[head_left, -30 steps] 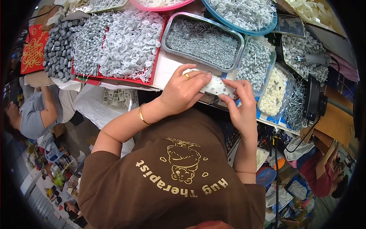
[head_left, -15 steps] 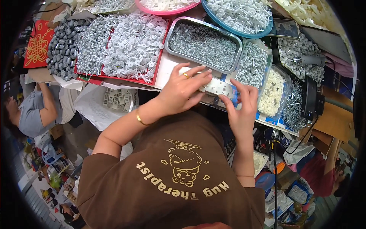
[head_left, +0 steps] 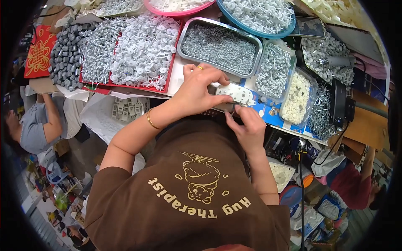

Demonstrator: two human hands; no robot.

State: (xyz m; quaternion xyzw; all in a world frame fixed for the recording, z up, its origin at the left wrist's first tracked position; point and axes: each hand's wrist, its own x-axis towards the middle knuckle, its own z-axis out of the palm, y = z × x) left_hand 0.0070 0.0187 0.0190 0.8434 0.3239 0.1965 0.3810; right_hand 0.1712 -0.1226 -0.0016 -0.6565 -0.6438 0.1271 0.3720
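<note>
A white plastic plate (head_left: 238,94) dotted with small dark screws or holes lies at the table's front edge. My left hand (head_left: 199,90) grips its left end, thumb along the near side and fingers curled over the far side. Just below the plate's near edge, my right hand (head_left: 250,129) is closed, thumb and fingertips drawn together. Whatever those fingertips may hold is too small to name. Beyond the plate stands a metal tray (head_left: 256,39) of small screws, and to its right a clear tub of longer screws (head_left: 273,69).
To the left, a red tray (head_left: 172,62) holds screws with white washers, beside grey cylindrical caps (head_left: 69,54). Blue (head_left: 289,31) and pink (head_left: 180,13) bowls stand at the back. White pieces fill a tub (head_left: 297,96) at right, near a black device (head_left: 338,102). Other people sit at both sides.
My right hand has moved left and toward me, from the plate's right end to its near edge, and its fingers have closed. My left fingers have drawn back off the plate's top.
</note>
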